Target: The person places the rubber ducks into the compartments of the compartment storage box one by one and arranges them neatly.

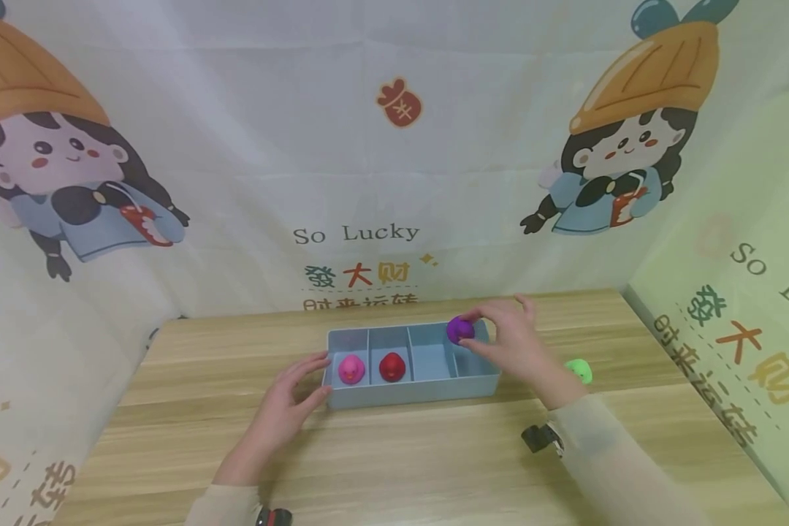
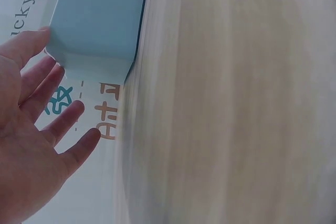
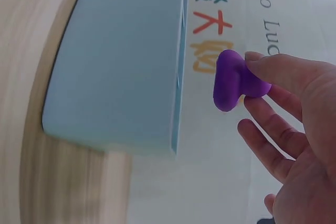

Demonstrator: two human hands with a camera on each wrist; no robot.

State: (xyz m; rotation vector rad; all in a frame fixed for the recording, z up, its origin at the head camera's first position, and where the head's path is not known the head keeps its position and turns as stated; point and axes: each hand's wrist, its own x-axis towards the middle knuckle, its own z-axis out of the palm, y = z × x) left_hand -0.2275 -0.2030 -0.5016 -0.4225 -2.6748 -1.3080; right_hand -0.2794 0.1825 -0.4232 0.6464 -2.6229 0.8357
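Observation:
Between thumb and fingers my right hand (image 1: 514,343) pinches a purple rubber duck (image 3: 233,80), held above the right end of a light blue divided box (image 1: 410,395). In the right wrist view the duck is over the box's rim level. A pink rubber duck (image 1: 351,370) sits in the leftmost compartment, and a red rubber duck (image 1: 392,367) in the one beside it. My left hand (image 1: 288,398) rests its fingertips on the box's left end, thumb at the front corner, fingers fairly straight and spread in the left wrist view (image 2: 47,124).
On the wooden table (image 1: 394,460), right of the box, lies a green rubber duck (image 1: 578,370), partly behind my right forearm. A printed cloth (image 1: 269,146) hangs at the back and along both sides of the table.

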